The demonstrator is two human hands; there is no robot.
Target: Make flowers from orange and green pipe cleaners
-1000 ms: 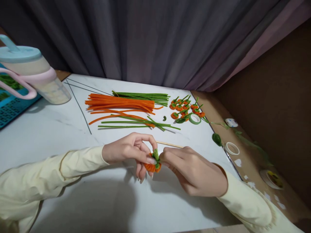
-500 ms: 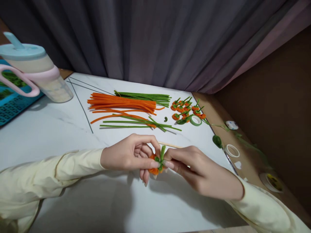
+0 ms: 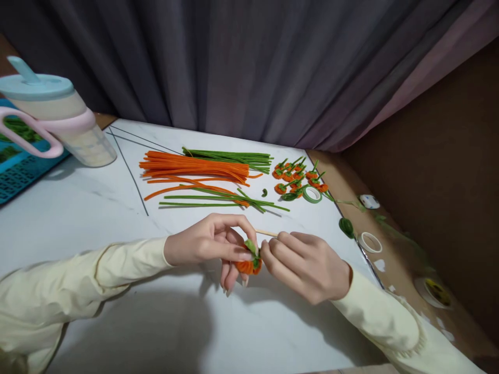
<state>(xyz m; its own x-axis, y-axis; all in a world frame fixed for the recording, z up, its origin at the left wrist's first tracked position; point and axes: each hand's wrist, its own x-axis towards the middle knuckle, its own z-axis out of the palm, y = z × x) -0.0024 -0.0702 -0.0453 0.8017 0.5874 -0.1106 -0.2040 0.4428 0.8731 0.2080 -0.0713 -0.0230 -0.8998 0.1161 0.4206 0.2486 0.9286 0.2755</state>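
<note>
Between the thumb and fingers of my left hand [image 3: 218, 241] is a small pipe-cleaner pumpkin [image 3: 246, 267], orange below with a green stem and leaves on top. The green stem leans to the left. My right hand [image 3: 306, 262] is closed, its fingertips pinched together at the right side of the pumpkin's green top. Whatever those fingertips grip is hidden. Just behind both hands a thin wooden stick [image 3: 267, 233] shows, its right end covered by my right hand.
Orange pipe cleaners [image 3: 195, 165] and green pipe cleaners [image 3: 230, 154] lie in bundles beyond my hands. Several finished pumpkins [image 3: 288, 174] and green tape [image 3: 312, 195] sit at right. A lidded cup [image 3: 83, 137] and blue basket [image 3: 23, 176] stand left. White tape [image 3: 369, 242] lies near the right edge.
My right hand has turned, with its knuckles now upward and its fingers curled in more. The pumpkin has tilted in my left hand, its stem swinging from upright to the left.
</note>
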